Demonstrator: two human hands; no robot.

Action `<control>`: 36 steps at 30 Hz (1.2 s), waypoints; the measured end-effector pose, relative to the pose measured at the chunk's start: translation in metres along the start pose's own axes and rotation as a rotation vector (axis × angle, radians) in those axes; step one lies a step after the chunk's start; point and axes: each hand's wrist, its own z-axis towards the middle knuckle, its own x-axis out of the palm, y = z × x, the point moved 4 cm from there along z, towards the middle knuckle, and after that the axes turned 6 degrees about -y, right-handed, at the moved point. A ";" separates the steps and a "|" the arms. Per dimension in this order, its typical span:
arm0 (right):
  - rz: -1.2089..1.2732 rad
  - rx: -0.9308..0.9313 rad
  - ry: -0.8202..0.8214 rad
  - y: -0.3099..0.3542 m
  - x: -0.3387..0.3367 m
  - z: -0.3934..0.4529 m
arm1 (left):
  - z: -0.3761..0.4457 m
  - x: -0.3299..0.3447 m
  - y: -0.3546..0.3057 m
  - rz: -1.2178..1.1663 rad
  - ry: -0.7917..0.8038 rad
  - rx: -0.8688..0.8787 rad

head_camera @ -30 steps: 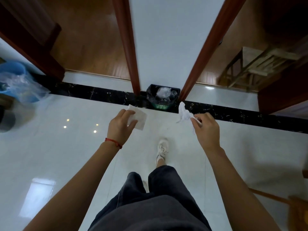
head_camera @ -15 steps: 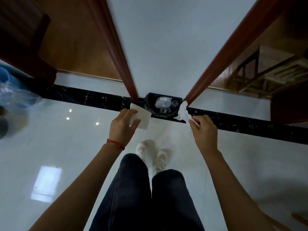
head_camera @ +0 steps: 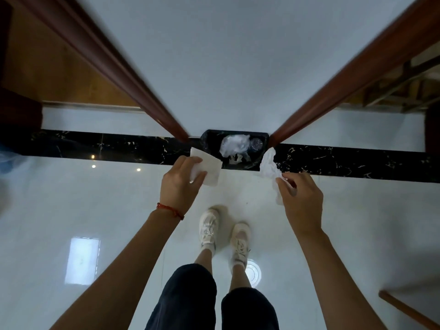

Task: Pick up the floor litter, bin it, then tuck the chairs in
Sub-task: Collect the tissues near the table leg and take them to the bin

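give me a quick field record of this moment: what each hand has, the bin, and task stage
left hand: grips a flat white paper sheet, short of the bin's near left edge
right hand: pinches a crumpled white tissue, beside the bin's right edge
bin: black-lined, on the floor against the white wall, already holds clear plastic waste
feet: white sneakers, standing on pale glossy floor in front of the bin
task stage: litter in hand, not yet dropped in; chairs not yet tucked

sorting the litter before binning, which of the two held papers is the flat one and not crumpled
The flat sheet in the left hand: smooth with straight edges. The tissue pinched by the right hand is scrunched and twisted.
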 end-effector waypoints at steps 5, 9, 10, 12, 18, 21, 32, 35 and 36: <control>-0.017 0.075 0.051 -0.039 0.046 0.008 | 0.019 0.070 0.037 0.000 0.090 -0.017; -0.033 0.066 0.062 -0.059 0.067 0.013 | 0.034 0.112 0.058 -0.004 0.153 -0.010; -0.035 0.064 0.063 -0.063 0.071 0.013 | 0.039 0.120 0.062 -0.006 0.160 -0.001; -0.033 0.062 0.068 -0.067 0.078 0.016 | 0.046 0.133 0.068 -0.008 0.172 0.013; -0.032 0.052 0.072 -0.068 0.096 0.028 | 0.066 0.160 0.081 0.042 0.224 -0.035; -0.013 0.064 0.067 -0.066 0.103 0.034 | 0.068 0.174 0.097 0.121 0.394 -0.134; -0.016 0.095 0.122 -0.067 0.137 0.052 | 0.041 0.143 0.103 0.359 0.325 0.097; -0.006 0.036 0.142 -0.061 0.159 0.059 | 0.035 0.137 0.106 0.338 0.296 0.081; -0.009 0.012 0.155 -0.059 0.167 0.062 | 0.033 0.136 0.106 0.331 0.291 0.079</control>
